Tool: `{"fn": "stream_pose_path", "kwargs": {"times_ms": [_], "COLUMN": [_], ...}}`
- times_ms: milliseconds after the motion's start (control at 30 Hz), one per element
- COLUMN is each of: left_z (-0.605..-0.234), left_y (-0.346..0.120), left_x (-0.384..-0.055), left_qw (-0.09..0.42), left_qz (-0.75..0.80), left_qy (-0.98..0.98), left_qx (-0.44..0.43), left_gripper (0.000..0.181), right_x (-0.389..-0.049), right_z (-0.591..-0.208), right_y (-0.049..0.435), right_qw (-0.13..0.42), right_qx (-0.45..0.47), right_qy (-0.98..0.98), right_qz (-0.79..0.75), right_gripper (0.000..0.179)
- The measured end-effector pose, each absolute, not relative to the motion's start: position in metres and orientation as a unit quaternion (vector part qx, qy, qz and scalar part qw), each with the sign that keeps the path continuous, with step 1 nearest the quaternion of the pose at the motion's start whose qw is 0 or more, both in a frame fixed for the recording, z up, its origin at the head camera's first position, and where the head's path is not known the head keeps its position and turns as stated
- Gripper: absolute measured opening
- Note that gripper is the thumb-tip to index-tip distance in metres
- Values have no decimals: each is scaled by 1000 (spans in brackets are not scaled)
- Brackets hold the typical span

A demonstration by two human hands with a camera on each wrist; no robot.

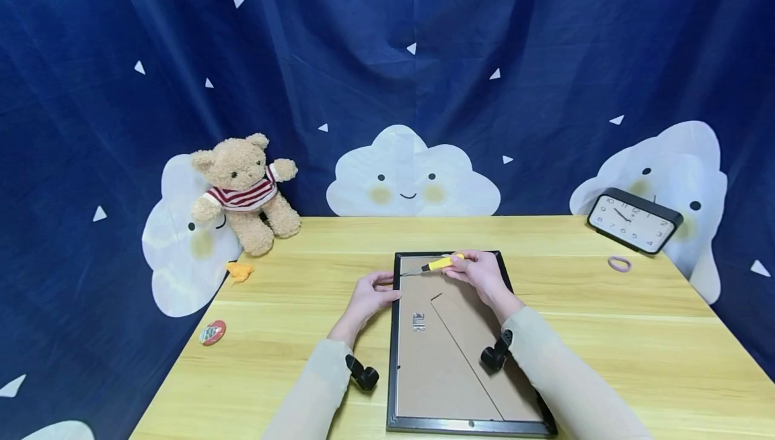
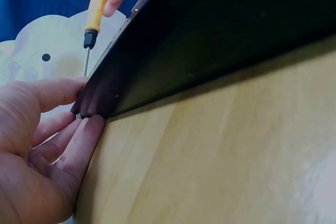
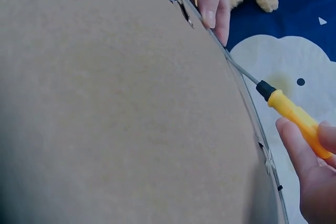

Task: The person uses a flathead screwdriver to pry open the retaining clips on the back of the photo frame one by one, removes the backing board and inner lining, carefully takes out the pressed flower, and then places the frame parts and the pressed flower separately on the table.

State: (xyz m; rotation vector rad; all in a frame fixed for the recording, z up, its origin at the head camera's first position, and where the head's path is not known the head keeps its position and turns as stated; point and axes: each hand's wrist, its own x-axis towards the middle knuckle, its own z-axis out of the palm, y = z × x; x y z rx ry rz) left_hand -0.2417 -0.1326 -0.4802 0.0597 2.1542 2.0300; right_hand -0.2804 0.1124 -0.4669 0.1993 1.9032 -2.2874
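A black picture frame (image 1: 393, 359) lies face down on the table, its brown backing board (image 1: 436, 373) upward. My left hand (image 1: 367, 299) grips the left side of the frame near its far corner, one digit over the top edge and fingers low against the side. My right hand (image 1: 478, 273) holds a screwdriver (image 1: 445, 262) by its yellow handle, above the far end of the board. In the right wrist view the screwdriver's metal shaft (image 3: 244, 71) reaches the frame's edge close to the left fingertips. The exact tip is hard to make out.
A teddy bear (image 1: 245, 191) sits at the far left, near an orange item (image 1: 239, 272) and a round red-and-green badge (image 1: 212, 333). At the far right stand a clock (image 1: 632, 220) and a purple ring (image 1: 619, 264). Small metal hardware (image 1: 418, 322) sits on the backing.
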Motion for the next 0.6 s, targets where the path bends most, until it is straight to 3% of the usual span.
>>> {"fn": "stream_pose_path", "kwargs": {"times_ms": [300, 600], "left_z": [-484, -514], "left_y": [-131, -136], "left_x": [-244, -256], "left_qw": [72, 42], "left_qz": [659, 642], "left_qy": [747, 764], "left_qx": [48, 48], "left_gripper": [52, 50], "right_x": [-283, -283], "right_z": [-469, -451], "right_y": [117, 108], "right_qw": [75, 69], "right_qx": [50, -10], "right_qy": [641, 713], "right_qz": [-762, -698], "right_gripper": [35, 30]}}
